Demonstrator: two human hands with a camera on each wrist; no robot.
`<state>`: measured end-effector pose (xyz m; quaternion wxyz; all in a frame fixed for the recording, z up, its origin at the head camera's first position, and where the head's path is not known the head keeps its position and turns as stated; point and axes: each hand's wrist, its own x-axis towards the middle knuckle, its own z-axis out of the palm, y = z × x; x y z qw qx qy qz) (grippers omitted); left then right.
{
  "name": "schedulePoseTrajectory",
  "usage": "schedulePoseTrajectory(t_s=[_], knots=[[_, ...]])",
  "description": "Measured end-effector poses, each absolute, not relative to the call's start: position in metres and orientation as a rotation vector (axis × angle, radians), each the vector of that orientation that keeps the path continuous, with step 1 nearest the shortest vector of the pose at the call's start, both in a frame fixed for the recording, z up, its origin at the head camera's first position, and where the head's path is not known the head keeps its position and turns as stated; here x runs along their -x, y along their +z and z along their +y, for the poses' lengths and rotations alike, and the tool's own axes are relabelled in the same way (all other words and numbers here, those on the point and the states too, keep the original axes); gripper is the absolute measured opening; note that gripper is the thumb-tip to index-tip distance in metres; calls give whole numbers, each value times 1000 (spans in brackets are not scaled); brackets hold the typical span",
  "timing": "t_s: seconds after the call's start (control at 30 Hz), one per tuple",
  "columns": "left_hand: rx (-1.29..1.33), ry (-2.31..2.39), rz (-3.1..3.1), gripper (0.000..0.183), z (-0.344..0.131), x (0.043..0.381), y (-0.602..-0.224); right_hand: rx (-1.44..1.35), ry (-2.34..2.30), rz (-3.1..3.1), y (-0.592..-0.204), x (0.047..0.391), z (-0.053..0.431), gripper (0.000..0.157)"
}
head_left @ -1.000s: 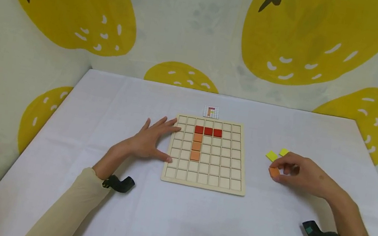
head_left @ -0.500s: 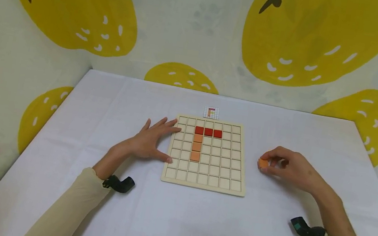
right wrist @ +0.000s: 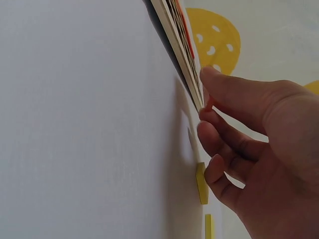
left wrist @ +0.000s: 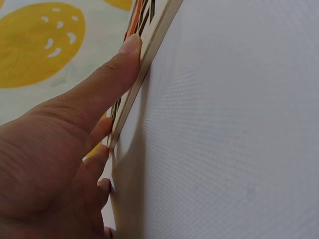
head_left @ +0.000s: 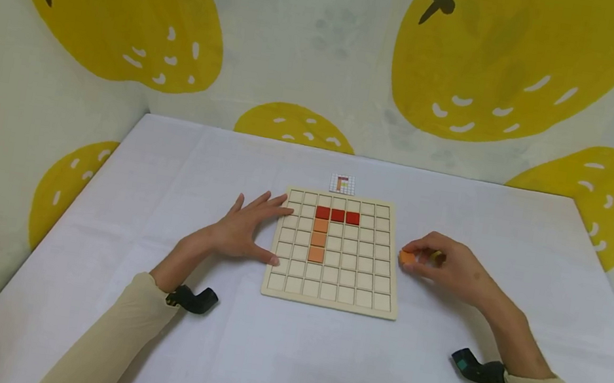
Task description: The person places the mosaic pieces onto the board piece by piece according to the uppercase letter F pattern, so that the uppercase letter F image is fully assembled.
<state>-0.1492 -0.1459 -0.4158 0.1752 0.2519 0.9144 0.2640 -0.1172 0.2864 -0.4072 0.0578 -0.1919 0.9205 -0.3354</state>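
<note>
A wooden grid board point(head_left: 356, 278) lies mid-table. Three red tiles point(head_left: 338, 215) form a row in its upper part, with three orange tiles point(head_left: 318, 239) in a column below the leftmost red one. My left hand point(head_left: 239, 228) is spread at the board's left side, thumb and fingertips resting on its rim; the left wrist view shows the thumb point(left wrist: 107, 74) on the edge. Just off the board's right edge, my right hand point(head_left: 453, 266) pinches another orange tile point(head_left: 407, 258) between thumb and fingers. In the right wrist view, the fingers mostly hide that tile.
Two yellow tiles lie on the table by the right hand; the right wrist view shows one yellow tile point(right wrist: 201, 183) near the little finger. Behind the board lies a small pattern card point(head_left: 342, 184). A white cloth point(head_left: 282, 360) covers the table, which meets fruit-printed walls.
My right hand has carried the orange tile leftward, from beside the yellow tiles to the board's right edge. The left hand has stayed on the board's left side.
</note>
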Motion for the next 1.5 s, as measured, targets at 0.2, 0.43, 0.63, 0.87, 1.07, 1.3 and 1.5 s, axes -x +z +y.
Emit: schedulePoseTrajectory(t_s=[0.2, 0.43, 0.63, 0.87, 1.07, 1.3, 1.5], knots=[[-721, 744, 2597, 101, -147, 148, -417, 602, -1052, 2778, -409, 119, 275, 27], [-729, 757, 2594, 100, -148, 147, -417, 637, -1074, 2754, -413, 120, 259, 25], [-728, 759, 2597, 100, -148, 147, -418, 596, -1062, 2754, -413, 120, 246, 26], [-732, 759, 2602, 101, -149, 147, -419, 576, -1104, 2708, -412, 119, 230, 28], [-741, 763, 2601, 101, -149, 147, -418, 569, -1083, 2685, -411, 118, 215, 29], [-742, 760, 2605, 101, -149, 148, -419, 606, -1062, 2675, -409, 116, 202, 28], [-740, 756, 2609, 101, -148, 149, -418, 656, -1095, 2665, -408, 116, 195, 28]])
